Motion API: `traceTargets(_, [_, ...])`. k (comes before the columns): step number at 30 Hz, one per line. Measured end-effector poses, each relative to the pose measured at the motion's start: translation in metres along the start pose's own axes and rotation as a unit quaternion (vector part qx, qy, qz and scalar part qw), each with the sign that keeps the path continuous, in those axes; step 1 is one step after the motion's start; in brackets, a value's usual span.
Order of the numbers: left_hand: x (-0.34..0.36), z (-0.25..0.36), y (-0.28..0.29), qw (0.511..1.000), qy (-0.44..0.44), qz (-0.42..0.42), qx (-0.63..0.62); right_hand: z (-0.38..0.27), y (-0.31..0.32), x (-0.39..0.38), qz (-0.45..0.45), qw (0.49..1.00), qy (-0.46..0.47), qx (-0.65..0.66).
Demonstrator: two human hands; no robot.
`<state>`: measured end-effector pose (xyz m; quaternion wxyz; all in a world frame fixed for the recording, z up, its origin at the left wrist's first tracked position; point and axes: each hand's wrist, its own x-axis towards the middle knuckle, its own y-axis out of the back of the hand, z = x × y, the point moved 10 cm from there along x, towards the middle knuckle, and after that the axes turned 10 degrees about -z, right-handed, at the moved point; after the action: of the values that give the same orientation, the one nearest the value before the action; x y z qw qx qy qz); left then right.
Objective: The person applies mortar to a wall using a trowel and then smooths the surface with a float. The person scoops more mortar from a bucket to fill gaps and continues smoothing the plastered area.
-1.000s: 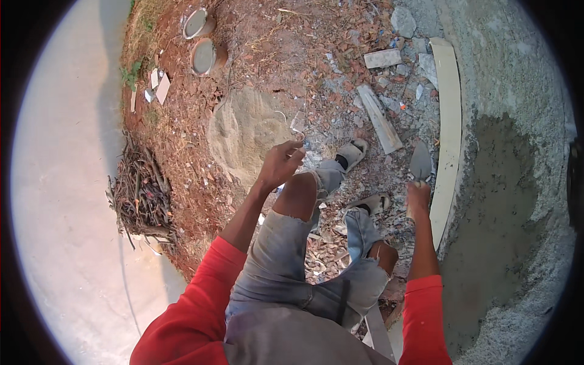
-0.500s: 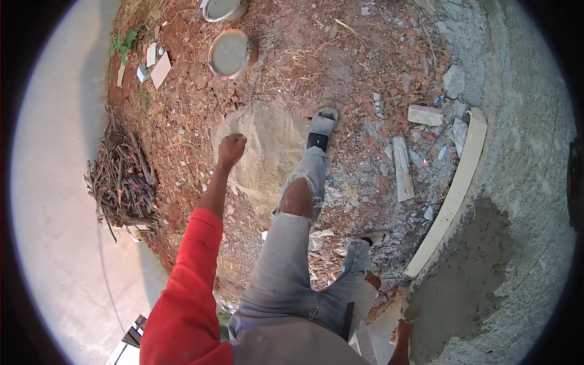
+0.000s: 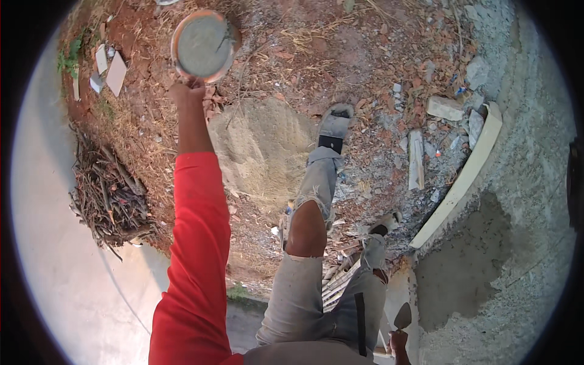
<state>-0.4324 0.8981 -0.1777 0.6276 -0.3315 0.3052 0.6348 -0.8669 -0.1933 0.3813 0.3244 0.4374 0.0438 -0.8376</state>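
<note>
Red soil (image 3: 365, 73), grey concrete (image 3: 529, 146) | left hand (image 3: 188, 91) at bucket (image 3: 235, 47), grip unclear | right hand (image 3: 398, 341) grasping trowel (image 3: 403, 316)

The sleeve (image 3: 201, 231) is bright red. The bucket's rim (image 3: 214, 78) is orange, the mix (image 3: 204, 47) inside grey. The trowel (image 3: 403, 316) looks dark grey. The trousers (image 3: 292, 298) are faded grey-blue with a black strap (image 3: 360, 322). The board (image 3: 465, 176) is cream. The sand (image 3: 261, 140) is tan, the dirt (image 3: 146, 61) reddish brown, the plant (image 3: 70, 56) green.

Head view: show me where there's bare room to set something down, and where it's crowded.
Bare room shows on the sand patch near the bucket, between the left forearm and front sandal, and on pale paving left of the stick pile. Crowded: rubble and a wood piece beside the cream board.
</note>
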Motion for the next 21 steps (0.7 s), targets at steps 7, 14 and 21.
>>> traceTargets(7, [0.020, 0.032, -0.084, 0.968, 0.087, 0.000, -0.235, -0.007, 0.001, 0.003, 0.139, 0.940, 0.276, -0.146])
traceTargets(14, [-0.199, -0.072, -0.042, 0.995, 0.053, -0.070, 0.043, 0.048, -0.125, 0.027, 0.118, 0.955, 0.197, -0.187])
traceTargets(21, [-0.457, -0.220, -0.002, 0.923, 0.036, -0.232, 0.304, -0.015, -0.209, 0.080, 0.056, 0.957, 0.273, -0.076])
